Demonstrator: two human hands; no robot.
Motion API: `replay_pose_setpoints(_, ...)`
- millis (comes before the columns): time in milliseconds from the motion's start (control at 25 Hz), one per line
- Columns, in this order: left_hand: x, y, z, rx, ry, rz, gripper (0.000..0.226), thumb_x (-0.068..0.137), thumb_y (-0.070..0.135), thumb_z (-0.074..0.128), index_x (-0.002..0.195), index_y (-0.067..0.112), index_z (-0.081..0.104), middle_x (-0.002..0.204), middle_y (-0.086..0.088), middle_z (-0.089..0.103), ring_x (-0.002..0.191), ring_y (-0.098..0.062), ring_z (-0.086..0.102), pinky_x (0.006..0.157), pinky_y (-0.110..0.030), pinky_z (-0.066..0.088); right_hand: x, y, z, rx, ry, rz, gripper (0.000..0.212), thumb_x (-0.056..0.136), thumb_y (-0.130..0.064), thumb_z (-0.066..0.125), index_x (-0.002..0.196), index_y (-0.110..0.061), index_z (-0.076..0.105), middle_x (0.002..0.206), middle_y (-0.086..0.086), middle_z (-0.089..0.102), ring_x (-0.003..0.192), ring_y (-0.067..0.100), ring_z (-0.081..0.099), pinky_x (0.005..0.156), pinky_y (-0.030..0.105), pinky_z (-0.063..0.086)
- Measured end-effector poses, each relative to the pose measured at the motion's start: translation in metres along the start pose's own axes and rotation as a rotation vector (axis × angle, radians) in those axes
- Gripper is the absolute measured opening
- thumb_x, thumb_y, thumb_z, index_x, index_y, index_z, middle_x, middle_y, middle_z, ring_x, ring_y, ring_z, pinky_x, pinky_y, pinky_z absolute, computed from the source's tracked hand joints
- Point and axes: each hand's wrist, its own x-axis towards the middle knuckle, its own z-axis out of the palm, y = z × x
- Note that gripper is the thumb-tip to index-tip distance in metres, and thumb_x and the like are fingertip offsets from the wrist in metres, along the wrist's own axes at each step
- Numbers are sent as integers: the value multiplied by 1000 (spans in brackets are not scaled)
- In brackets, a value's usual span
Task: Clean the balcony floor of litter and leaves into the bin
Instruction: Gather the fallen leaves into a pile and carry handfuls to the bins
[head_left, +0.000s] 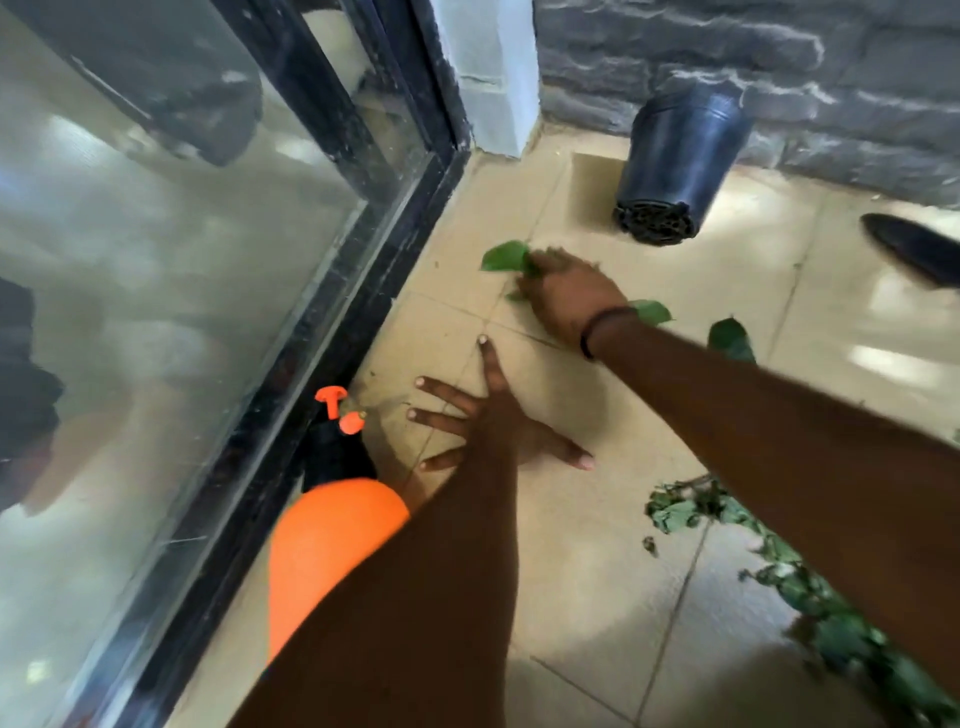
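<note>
From the head camera, the left hand (488, 421) lies flat on the beige tiled balcony floor (597, 571), fingers straight and spread wide, its grip holding nothing. The right hand (569, 299) reaches further ahead, fingers curled down around a bunch of fresh green leaves (506, 257) that stick out past the knuckles; a dark band circles that wrist. More loose green leaves and twigs (737, 525) lie scattered on the floor beside and under the right forearm. A black ribbed plastic plant pot (675, 166) lies tipped on its side near the grey stone wall (779, 57). An orange spray bottle with a black neck (327, 540) sits just beside the left forearm, against the black-framed glass sliding door (171, 291).
</note>
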Motion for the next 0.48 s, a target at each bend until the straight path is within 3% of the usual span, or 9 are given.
replay_pose_setpoints(80,-2,-4,-1,-4,-16,34,182,21,50,101,131,61,-43,123,-23,-69,114,-49,-60,84,-88,-14,-85,8,8,-86,-50,13,41,103,-23,43,143,-20,49,158,10,34,146,33,30,112,47,39)
replay_pose_setpoints(160,-2,-7,-2,-1,-31,59,184,19,50,102,130,60,-45,120,-23,-70,113,-51,-60,82,-87,-17,-142,11,1,-275,-75,84,34,95,-22,50,127,-22,61,139,7,51,130,33,45,96,46,49)
replay_pose_setpoints(240,-2,-6,-3,9,-28,45,184,19,51,101,129,60,-45,121,-24,-69,114,-53,-59,78,-88,-17,-137,6,-13,-315,46,169,28,89,-28,55,113,-22,67,120,10,57,113,35,50,90,47,47)
replay_pose_setpoints(280,-2,-4,-3,14,-23,39,183,20,52,101,130,59,-45,123,-25,-68,115,-53,-58,77,-87,-18,-122,-1,-19,-314,116,146,30,88,-27,56,116,-22,66,125,14,53,116,38,48,93,51,46)
replay_pose_setpoints(320,-1,-4,-3,16,-9,39,182,21,52,100,132,59,-44,126,-26,-66,117,-53,-57,75,-85,-21,-103,-6,-20,-297,140,87,36,89,-28,56,125,-24,62,138,18,45,127,42,41,101,58,42)
replay_pose_setpoints(400,0,-2,-1,34,17,42,179,25,53,100,137,57,-40,132,-28,-61,123,-53,-54,76,-80,-24,-76,-7,-8,-269,3,8,55,93,-42,53,146,-32,40,162,17,14,148,47,10,113,70,19)
replay_pose_setpoints(480,0,-2,-1,64,35,38,177,26,54,99,139,58,-38,136,-28,-59,126,-54,-51,87,-83,-18,-75,16,10,-323,-81,81,68,94,-62,43,154,-42,20,166,13,-3,150,47,-8,111,76,5)
